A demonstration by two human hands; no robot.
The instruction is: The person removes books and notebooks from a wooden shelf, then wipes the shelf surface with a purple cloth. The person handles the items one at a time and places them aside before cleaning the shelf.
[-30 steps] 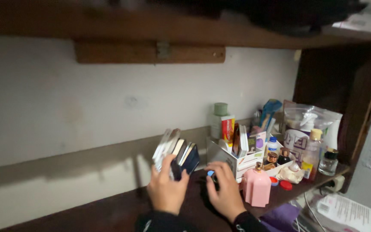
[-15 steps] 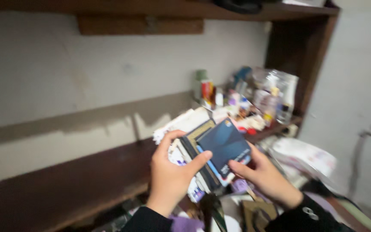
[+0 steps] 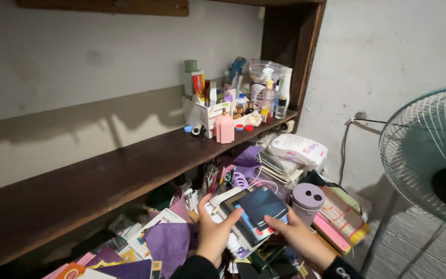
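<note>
Both of my hands hold a stack of thin books or booklets [image 3: 251, 214] with a dark blue cover on top. My left hand [image 3: 213, 235] grips the stack's left side, thumb lying across the top cover. At the stack's lower right edge my right hand [image 3: 300, 238] holds it with fingers over the cover. The stack hovers low, above a heap of papers, purple sheets [image 3: 169, 243] and small items below the wooden shelf [image 3: 104, 178].
Bottles, tubes, a white box and a pink container [image 3: 224, 129] crowd the shelf's right end. A lilac lidded cup [image 3: 306, 201] stands just right of the stack. A white packet [image 3: 298, 149] lies behind. A fan [image 3: 429, 155] stands at the right by the wall.
My hands have carried the stack from the shelf by the bottles down over the heap below. The view has dropped and swung right, bringing the fan into sight.
</note>
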